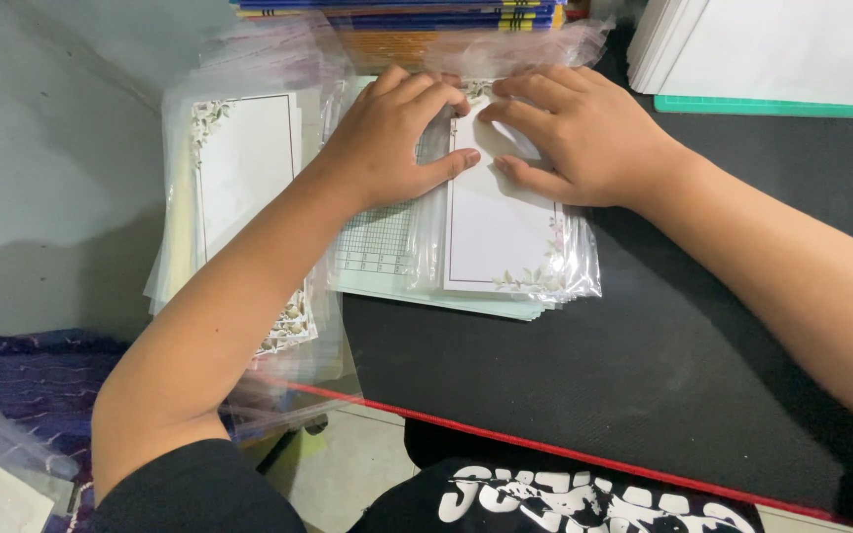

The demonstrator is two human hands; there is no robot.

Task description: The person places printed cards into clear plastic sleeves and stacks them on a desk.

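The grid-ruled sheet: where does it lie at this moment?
In the head view, the grid-ruled sheet lies below the left hand, left of the floral-bordered card in its clear sleeve.

Left hand (392, 138) and right hand (570, 133) pressing a floral-bordered card (496, 232) in clear sleeve, black mat (644, 365), bagged stack (244, 168) beside.

The left hand (392, 138) and right hand (570, 133) hide the floral card's (501, 232) top; the far book stack (397, 14) and white paper pile (772, 49) are cropped.
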